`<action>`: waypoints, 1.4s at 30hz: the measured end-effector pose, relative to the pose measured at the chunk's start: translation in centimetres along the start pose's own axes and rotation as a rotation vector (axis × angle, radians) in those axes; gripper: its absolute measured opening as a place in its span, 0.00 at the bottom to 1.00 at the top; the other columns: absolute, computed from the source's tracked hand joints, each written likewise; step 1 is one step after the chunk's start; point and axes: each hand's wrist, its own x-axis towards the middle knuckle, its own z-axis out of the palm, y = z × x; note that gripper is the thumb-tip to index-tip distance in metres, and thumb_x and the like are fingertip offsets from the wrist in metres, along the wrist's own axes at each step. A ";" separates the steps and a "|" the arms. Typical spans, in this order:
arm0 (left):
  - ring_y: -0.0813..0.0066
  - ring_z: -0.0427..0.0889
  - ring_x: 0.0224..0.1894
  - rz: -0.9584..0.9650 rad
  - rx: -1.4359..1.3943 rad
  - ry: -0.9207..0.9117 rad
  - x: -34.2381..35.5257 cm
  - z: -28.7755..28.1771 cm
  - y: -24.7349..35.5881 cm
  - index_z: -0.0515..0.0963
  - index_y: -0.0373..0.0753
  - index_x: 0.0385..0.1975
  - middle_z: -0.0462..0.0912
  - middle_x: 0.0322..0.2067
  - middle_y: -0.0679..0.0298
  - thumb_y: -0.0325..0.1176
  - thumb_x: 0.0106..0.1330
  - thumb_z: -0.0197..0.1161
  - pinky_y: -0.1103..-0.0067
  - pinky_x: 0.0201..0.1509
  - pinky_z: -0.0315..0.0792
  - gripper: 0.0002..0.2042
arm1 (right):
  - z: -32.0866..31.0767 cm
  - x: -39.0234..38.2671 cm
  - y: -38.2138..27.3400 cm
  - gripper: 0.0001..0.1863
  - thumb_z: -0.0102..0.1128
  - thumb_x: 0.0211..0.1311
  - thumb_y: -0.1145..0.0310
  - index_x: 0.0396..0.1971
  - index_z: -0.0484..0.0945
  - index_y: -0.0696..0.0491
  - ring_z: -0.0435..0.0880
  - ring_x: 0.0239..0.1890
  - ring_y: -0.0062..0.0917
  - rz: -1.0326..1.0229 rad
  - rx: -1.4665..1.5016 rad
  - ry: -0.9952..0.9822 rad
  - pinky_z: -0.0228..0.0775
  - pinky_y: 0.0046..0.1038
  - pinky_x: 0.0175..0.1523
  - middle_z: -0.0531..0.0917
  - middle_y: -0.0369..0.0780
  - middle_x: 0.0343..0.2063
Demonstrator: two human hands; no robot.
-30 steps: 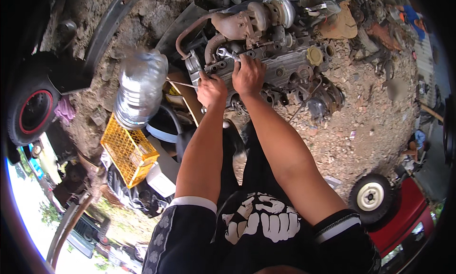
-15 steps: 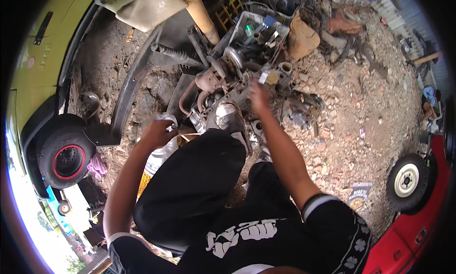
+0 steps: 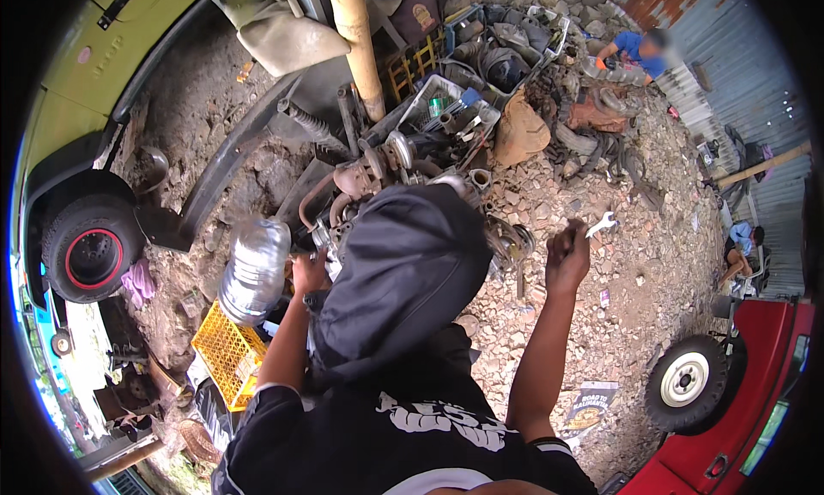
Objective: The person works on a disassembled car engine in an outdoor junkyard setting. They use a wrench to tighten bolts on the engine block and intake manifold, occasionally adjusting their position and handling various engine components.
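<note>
My raised leg (image 3: 399,276) in dark trousers covers much of the engine, whose rusty manifold (image 3: 352,182) shows above the knee. Out to the right over the gravel, my right hand (image 3: 565,259) is closed on an open-ended wrench (image 3: 601,226), its jaw pointing right. My left hand (image 3: 309,270) is closed at the engine's left side, beside my leg; what its fingers grip is too small to make out. Just left of it a large clear plastic jug (image 3: 256,263) stands by a yellow crate (image 3: 225,349).
Parts bins (image 3: 506,53), a bamboo pole (image 3: 360,49) and leather-like scraps lie behind. Vehicles with wheels (image 3: 93,250) flank both sides, a red one (image 3: 747,418) at right. Two other people, one in blue (image 3: 639,57), another seated (image 3: 740,253), are by corrugated sheets.
My right hand has left the engine top and swung rightward with the wrench. My left hand has shifted down-left. My leg has lifted across the engine, and the view has turned.
</note>
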 end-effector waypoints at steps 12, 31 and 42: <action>0.47 0.85 0.46 0.346 -0.071 0.170 20.4 4.6 12.0 0.86 0.42 0.46 0.86 0.46 0.48 0.56 0.69 0.61 0.61 0.51 0.78 0.22 | 21.1 15.8 -4.0 0.22 0.45 0.80 0.53 0.42 0.81 0.55 0.66 0.28 0.16 -0.150 -0.798 -0.633 0.61 0.20 0.36 0.73 0.33 0.29; 0.49 0.82 0.34 0.444 -0.206 0.309 25.8 10.6 11.5 0.82 0.35 0.27 0.82 0.26 0.51 0.36 0.68 0.62 0.64 0.38 0.75 0.11 | 30.8 22.6 35.2 0.14 0.63 0.68 0.55 0.39 0.89 0.48 0.86 0.27 0.22 0.250 -1.273 -1.208 0.77 0.30 0.36 0.89 0.37 0.27; 0.51 0.83 0.26 0.367 -0.173 0.326 25.6 11.2 9.6 0.81 0.39 0.26 0.83 0.25 0.55 0.37 0.69 0.60 0.64 0.29 0.75 0.11 | 37.7 22.7 27.5 0.19 0.54 0.72 0.48 0.43 0.89 0.43 0.88 0.32 0.32 -0.084 -1.627 -1.329 0.77 0.36 0.45 0.87 0.41 0.24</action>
